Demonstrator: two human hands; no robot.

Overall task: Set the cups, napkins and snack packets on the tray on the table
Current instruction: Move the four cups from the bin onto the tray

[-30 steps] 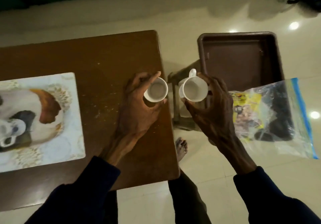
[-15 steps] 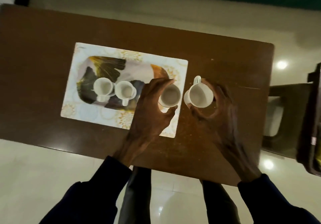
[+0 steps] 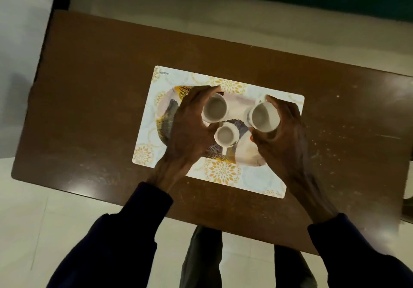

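Count, head view: 3 white cups (image 3: 214,108) (image 3: 264,115) (image 3: 226,135) visible, maybe a 4th hidden under a hand, can't tell. 1 tray (image 3: 250,153), 1 placemat (image 3: 257,177), 1 table (image 3: 100,100). 2 hands (image 3: 190,131) (image 3: 283,136), 1 cup each.

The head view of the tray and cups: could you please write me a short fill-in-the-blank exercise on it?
1. The left hand holds a white ____.
2. The tray lies on a patterned placemat on a brown ____.
3. Between the two hands, a third cup stands free on the ____.
4. The cup in the right hand looks ____ inside.

Missing words: cup; table; tray; empty
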